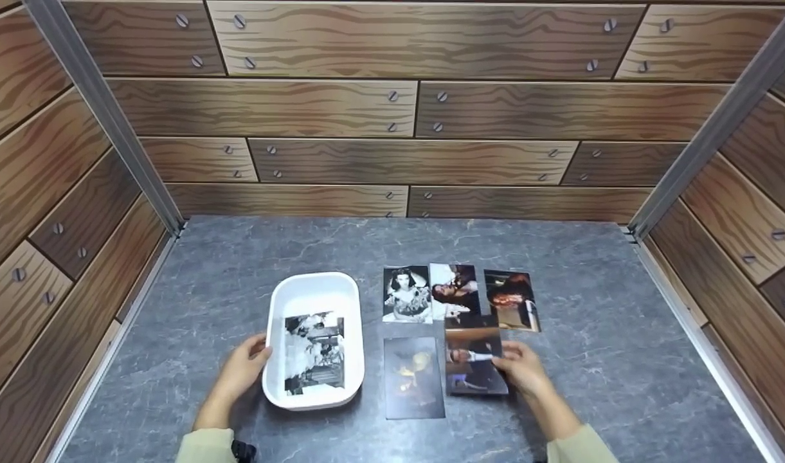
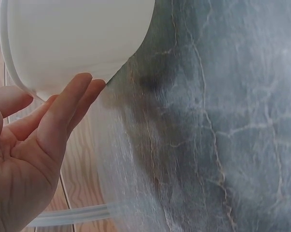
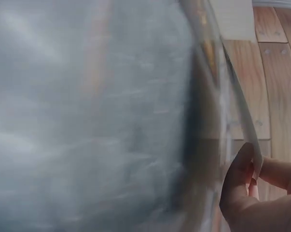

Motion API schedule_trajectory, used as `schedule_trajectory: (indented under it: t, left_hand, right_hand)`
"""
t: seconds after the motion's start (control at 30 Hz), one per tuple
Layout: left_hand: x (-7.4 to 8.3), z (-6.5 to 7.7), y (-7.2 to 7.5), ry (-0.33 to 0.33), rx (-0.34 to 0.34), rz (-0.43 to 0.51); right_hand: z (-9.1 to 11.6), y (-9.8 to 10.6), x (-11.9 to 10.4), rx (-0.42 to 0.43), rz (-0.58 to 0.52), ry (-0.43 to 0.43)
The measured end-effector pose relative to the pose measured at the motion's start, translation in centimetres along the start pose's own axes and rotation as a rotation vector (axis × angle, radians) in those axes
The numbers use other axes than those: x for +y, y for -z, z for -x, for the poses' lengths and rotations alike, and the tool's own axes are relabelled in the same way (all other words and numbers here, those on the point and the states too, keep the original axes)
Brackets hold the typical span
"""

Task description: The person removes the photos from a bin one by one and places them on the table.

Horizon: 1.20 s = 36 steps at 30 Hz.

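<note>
My left hand [image 1: 241, 370] holds the left side of a white rectangular tray [image 1: 314, 405], its fingers [image 2: 70, 99] against the outer wall and the thumb by the rim. Inside the tray lies a black-and-white photo [image 1: 315, 352]. With thumb and fingers, my right hand [image 1: 526, 368] pinches the right edge of a dark photo card [image 1: 474, 376] showing a figure. In the right wrist view this card [image 3: 244, 113] appears edge-on, raised off the table. Just left of it a dark photo with a yellowish shape [image 1: 415, 379] lies flat.
Behind the held card lie a black-and-white portrait photo [image 1: 407, 296], a photo of a dark-haired person [image 1: 454, 289] and a dark reddish photo [image 1: 513, 299]. The grey marbled table [image 1: 289, 244] meets wood-patterned walls [image 1: 405, 109] at the back and sides.
</note>
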State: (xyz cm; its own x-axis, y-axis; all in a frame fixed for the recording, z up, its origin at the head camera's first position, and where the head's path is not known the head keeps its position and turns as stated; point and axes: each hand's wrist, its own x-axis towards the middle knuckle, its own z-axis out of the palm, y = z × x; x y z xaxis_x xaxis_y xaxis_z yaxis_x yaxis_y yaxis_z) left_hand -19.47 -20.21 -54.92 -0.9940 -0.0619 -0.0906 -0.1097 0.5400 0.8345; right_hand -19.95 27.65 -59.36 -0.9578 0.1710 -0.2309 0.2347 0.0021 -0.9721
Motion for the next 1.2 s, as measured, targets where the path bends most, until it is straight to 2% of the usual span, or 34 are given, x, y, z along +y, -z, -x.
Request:
schedule_trajectory:
  t: [0.13,0.27,0.47,0.67,0.77,0.9,1.07,1.2]
  left_hand:
    - [0.1,0.0,-0.1,0.012,-0.013,0.007]
    - [0.3,-0.1,-0.1,0.033,-0.034,0.007]
    - [0.4,-0.1,0.0,0.017,-0.018,0.006]
    - [0.2,-0.1,0.1,0.054,-0.030,0.004]
    - [0.2,-0.1,0.1,0.067,-0.033,-0.001]
    - [0.2,0.0,0.1,0.052,-0.027,-0.004]
    - [0.4,0.0,0.1,0.033,-0.021,-0.007]
    - [0.4,0.0,0.0,0.061,-0.040,-0.021]
  right_hand:
    - [1.7,0.1,-0.8,0.033,0.111,-0.058]
    - [2.3,0.2,-0.6,0.070,0.310,-0.040]
    - [2.7,0.1,-0.7,0.053,0.565,0.085]
    - [2.8,-0.1,-0.9,0.055,0.723,0.157]
    - [2.8,-0.1,-1.2,0.071,0.724,0.159]
    - [2.6,-0.7,-2.8,0.092,0.640,0.159]
    - [2.2,-2.5,-5.9,0.069,0.456,0.172]
    - [2.0,-5.1,-8.2,0.015,0.293,0.221]
